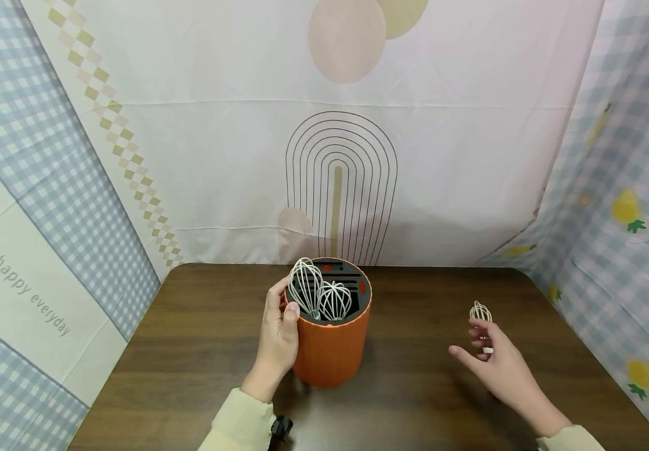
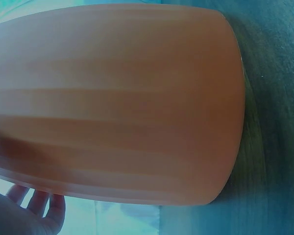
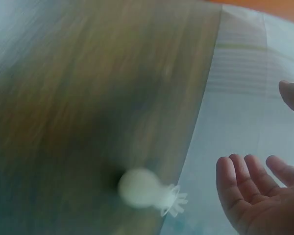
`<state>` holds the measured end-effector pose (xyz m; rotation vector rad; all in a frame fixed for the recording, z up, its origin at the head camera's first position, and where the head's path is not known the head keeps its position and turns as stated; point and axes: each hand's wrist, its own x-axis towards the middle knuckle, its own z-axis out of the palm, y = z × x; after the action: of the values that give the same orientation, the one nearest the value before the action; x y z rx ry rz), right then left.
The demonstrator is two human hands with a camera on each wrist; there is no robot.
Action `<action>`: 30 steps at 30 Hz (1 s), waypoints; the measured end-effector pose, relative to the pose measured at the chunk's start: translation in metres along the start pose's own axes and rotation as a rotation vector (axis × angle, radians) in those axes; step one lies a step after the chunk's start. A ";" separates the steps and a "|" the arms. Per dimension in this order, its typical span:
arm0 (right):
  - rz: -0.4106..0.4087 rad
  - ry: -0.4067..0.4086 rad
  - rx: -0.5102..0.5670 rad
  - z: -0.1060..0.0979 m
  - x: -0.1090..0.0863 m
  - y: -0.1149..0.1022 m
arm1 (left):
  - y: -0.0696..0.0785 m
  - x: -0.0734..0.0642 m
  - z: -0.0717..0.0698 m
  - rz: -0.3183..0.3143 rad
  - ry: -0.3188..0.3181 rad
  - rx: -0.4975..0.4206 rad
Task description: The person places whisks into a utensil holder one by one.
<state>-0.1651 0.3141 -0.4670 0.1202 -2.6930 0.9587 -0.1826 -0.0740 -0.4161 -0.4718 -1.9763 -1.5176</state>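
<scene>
Nearest: one pale sleeve (image 1: 240, 419) on the left arm, with a small black fitting (image 1: 282, 428) beside its cuff.

Right hand (image 1: 502, 369): fingers loosely bent, thumb held well away from them; we see nothing gripped.

Left hand (image 1: 279, 341): fingers and thumb curved round the side of the orange holder (image 1: 332, 354), high by its rim; we take this as a steadying hold. The holder stands upright.

Loose whisk (image 3: 139, 188): on the wooden table (image 1: 200, 338), well to the right of the holder, wire head pointing away from the person. The right hand partly hides it in the head view; in the blurred right wrist view we find it apart from the fingers.

Step in hand, as we judge it: a reach for the loose whisk. The next move calls for thumb and fingers to close on its handle.

Inside the holder: one tall whisk (image 1: 306, 285) and one smaller whisk (image 1: 334, 300), heads up, crowding the front left; we count them the likeliest obstruction. A red piece (image 1: 363, 287) sits near the right rim.

Farthest: a white cloth (image 1: 217, 163) printed with arches.
</scene>
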 end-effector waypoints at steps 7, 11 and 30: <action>0.135 -0.073 -0.038 -0.016 0.000 0.023 | 0.001 0.000 -0.001 -0.001 -0.007 -0.002; 0.214 -0.107 -0.037 -0.020 0.000 0.035 | 0.001 0.000 -0.001 -0.010 -0.007 -0.001; 0.327 -0.226 -0.056 -0.019 0.003 0.058 | -0.001 0.000 0.001 -0.011 0.000 0.012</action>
<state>-0.1737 0.3713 -0.4873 -0.2458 -3.0072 1.0104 -0.1831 -0.0737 -0.4174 -0.4568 -1.9901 -1.5119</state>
